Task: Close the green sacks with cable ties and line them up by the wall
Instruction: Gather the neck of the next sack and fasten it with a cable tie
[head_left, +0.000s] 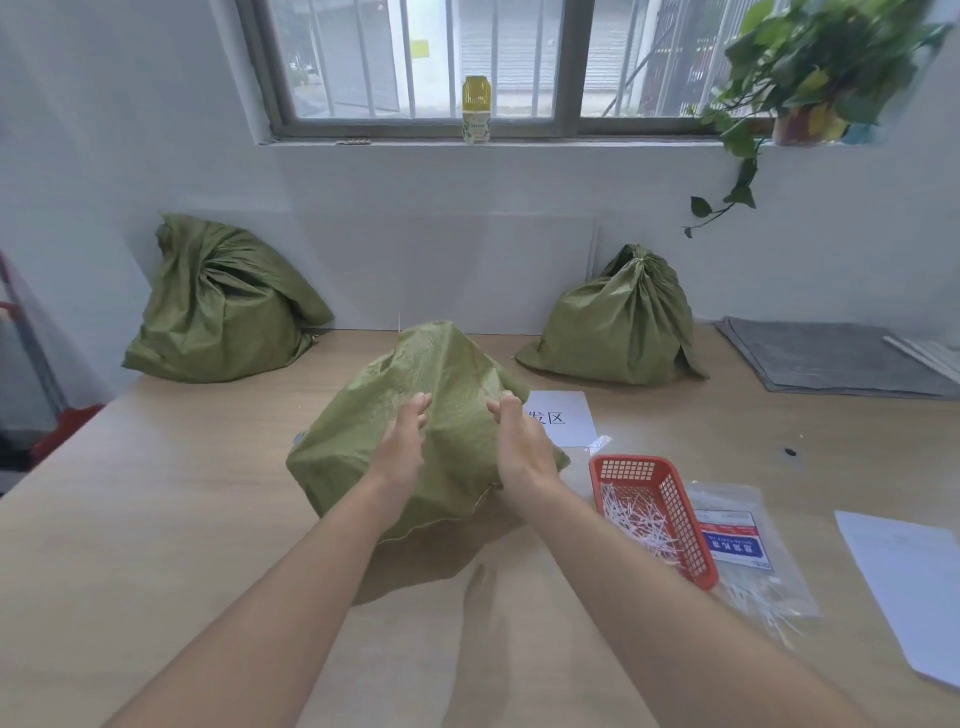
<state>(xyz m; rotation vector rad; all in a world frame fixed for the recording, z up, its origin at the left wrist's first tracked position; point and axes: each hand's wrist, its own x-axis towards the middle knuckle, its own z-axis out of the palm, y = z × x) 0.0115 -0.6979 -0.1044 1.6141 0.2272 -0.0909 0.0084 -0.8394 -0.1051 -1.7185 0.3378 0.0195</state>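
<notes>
middle sack (441, 374) sits mid-counter (156, 519), untied, well short of the wall (467, 208). left hand (402, 441) rests on its front, fingers (422, 406) fairly straight and released. right hand (522, 441) is on it too, fingers (505, 404) curled into the cloth; cannot tell if they grasp it. left sack (218, 306) and right sack (618, 322) stand gathered by the wall. a red basket (696, 525) of ties (639, 519) lies just right.

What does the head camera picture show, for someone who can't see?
A bare left hand and right hand touch a crumpled green woven sack on a wooden table. Two gathered green sacks stand by the white wall, and a red plastic basket holds white cable ties.
</notes>
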